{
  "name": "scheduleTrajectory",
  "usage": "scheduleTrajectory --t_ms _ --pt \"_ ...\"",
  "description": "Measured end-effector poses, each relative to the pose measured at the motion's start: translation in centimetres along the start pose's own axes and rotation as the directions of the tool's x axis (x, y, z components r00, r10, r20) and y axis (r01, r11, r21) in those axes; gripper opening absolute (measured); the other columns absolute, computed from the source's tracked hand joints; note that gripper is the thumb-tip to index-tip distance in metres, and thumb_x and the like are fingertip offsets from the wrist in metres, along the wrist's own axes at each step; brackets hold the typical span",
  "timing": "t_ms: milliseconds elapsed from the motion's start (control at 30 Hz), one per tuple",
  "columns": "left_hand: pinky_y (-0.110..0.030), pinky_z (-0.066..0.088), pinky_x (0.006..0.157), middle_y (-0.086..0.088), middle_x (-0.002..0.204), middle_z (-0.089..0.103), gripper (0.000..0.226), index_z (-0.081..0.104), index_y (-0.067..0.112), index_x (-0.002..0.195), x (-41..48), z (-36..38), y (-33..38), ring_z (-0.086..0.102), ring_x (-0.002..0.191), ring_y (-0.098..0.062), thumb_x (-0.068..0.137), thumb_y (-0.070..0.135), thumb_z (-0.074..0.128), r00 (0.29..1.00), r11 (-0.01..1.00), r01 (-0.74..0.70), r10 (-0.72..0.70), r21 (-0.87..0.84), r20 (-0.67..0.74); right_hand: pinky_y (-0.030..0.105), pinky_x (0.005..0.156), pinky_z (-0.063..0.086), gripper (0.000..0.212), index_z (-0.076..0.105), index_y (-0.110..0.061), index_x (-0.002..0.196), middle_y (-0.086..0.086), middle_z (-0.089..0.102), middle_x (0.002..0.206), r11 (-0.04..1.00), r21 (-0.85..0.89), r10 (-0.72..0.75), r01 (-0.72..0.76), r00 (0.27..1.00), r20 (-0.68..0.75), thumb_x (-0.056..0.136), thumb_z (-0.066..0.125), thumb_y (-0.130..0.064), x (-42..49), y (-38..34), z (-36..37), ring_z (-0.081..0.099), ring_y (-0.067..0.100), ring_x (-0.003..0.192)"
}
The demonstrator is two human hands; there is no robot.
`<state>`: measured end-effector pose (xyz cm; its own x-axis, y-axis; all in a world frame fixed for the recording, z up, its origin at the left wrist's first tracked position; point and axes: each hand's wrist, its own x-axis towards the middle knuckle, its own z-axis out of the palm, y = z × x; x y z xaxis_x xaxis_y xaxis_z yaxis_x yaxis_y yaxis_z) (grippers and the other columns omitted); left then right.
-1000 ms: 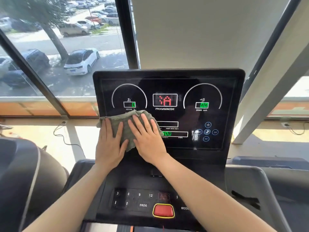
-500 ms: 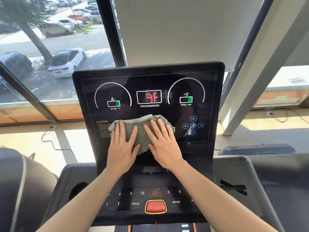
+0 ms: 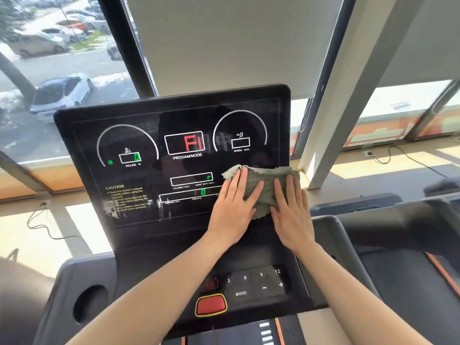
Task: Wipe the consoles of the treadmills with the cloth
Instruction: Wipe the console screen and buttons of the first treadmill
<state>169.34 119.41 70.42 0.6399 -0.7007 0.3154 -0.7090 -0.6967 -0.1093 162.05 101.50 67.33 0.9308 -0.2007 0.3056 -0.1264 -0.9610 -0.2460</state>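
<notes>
Left hand (image 3: 234, 207) and right hand (image 3: 291, 216) side by side, each grip spread flat, pressing grey-green cloth (image 3: 267, 185) on treadmill console (image 3: 139, 115) lower right, red button (image 3: 211, 305) below

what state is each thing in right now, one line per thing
grey-green crumpled cloth, pressed on the screen's lower right corner
left hand, flat, fingers straight on the cloth
right hand, flat, fingers straight on the cloth
black treadmill console screen, powered, readouts lit
white-outlined speed box, blank
red stop button with yellow rim, untouched
pale roller blind, partly lowered
</notes>
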Motion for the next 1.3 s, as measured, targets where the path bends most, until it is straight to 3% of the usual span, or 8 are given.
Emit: scheduleTrajectory --t_ms 133,400,600,800,967,1100,1167,1300 --pt "-0.046 0.002 0.127 -0.024 0.167 -0.006 0.07 0.017 0.024 0.162 -0.2 0.8 0.8 0.001 0.156 -0.034 0.103 0.038 0.051 0.999 0.999 -0.054 0.054 -0.005 0.0 0.054 0.124 0.011 0.075 -0.004 -0.021 0.16 0.01 -0.01 0.166 0.998 0.007 0.056 -0.056 0.998 0.04 0.103 0.044 -0.028 -2.2 0.7 0.7 -0.012 0.029 0.153" --pt "-0.048 0.014 0.126 -0.025 0.166 0.011 0.063 0.029 0.026 0.159 -7.4 1.8 -4.9 0.014 0.155 -0.036 0.102 0.021 0.055 0.997 0.999 0.019 -0.016 0.049 -0.077 0.054 0.123 0.013 0.065 0.018 -0.019 0.16 0.007 0.008 0.167 0.981 -0.017 -0.194 0.195 0.98 0.043 0.102 0.047 -0.026 -2.5 -4.9 2.2 -0.003 0.032 0.154" --pt "-0.053 0.026 0.122 -0.023 0.162 0.027 0.053 0.046 0.022 0.151 -14.0 1.7 -9.9 0.027 0.151 -0.037 0.1 0.016 0.059 0.991 0.989 0.105 -0.096 0.106 -0.09 0.055 0.121 0.018 0.06 0.035 -0.018 0.154 0.006 0.017 0.166 0.89 -0.053 -0.448 0.453 0.89 0.085 0.097 0.054 -0.024 -2.0 -10.8 3.6 0.006 0.032 0.154" --pt "-0.051 0.028 0.121 -0.02 0.161 0.033 0.04 0.058 0.016 0.142 -19.3 1.0 -13.3 0.035 0.148 -0.036 0.104 0.026 0.055 0.962 0.956 0.271 -0.264 0.109 -0.077 0.053 0.122 0.013 0.059 0.035 -0.019 0.154 0.003 0.015 0.167 0.82 0.011 -0.569 0.572 0.813 0.129 0.098 0.051 -0.029 -2.5 -17.1 5.3 0.003 0.03 0.154" --pt "-0.048 0.039 0.116 -0.017 0.153 0.047 0.031 0.07 0.013 0.128 -21.9 0.3 -16.5 0.047 0.139 -0.037 0.103 0.026 0.058 0.925 0.929 0.359 -0.341 0.089 -0.168 0.052 0.123 0.009 0.067 0.038 -0.017 0.151 0.005 0.018 0.166 0.736 0.004 -0.67 0.677 0.728 0.144 0.088 0.061 -0.021 -0.5 -21.6 5.7 0.006 0.032 0.153" --pt "-0.042 0.052 0.1 -0.013 0.143 0.059 0.014 0.077 0.013 0.102 -21.5 -0.9 -18.4 0.058 0.129 -0.033 0.098 0.022 0.067 0.877 0.912 0.407 -0.375 0.049 -0.299 0.048 0.124 0.006 0.06 0.039 -0.017 0.151 0.008 0.015 0.166 0.625 -0.061 -0.769 0.778 0.627 0.126 0.091 0.034 -0.015 2.8 -22.7 4.6 0.007 0.031 0.154" --pt "-0.042 0.057 0.086 -0.01 0.138 0.063 0.01 0.077 0.013 0.091 -20.4 -1.9 -18.9 0.061 0.121 -0.033 0.095 0.019 0.071 0.849 0.898 0.439 -0.399 0.041 -0.346 0.047 0.123 0.014 0.061 0.046 -0.017 0.146 0.01 0.023 0.164 0.583 -0.109 -0.801 0.805 0.592 0.091 0.091 0.021 -0.015 4.3 -22.8 4.0 0.019 0.032 0.151" --pt "-0.043 0.057 0.065 -0.01 0.125 0.065 0.004 0.074 0.01 0.088 -18.5 -3.4 -19.1 0.059 0.109 -0.034 0.089 0.014 0.074 0.774 0.828 0.554 -0.55 -0.086 -0.312 0.046 0.103 0.04 0.034 0.066 -0.01 0.107 0.014 0.055 0.138 0.564 -0.108 -0.826 0.819 0.557 -0.092 0.091 0.037 -0.006 5.8 -23.6 3.6 0.051 0.036 0.125"
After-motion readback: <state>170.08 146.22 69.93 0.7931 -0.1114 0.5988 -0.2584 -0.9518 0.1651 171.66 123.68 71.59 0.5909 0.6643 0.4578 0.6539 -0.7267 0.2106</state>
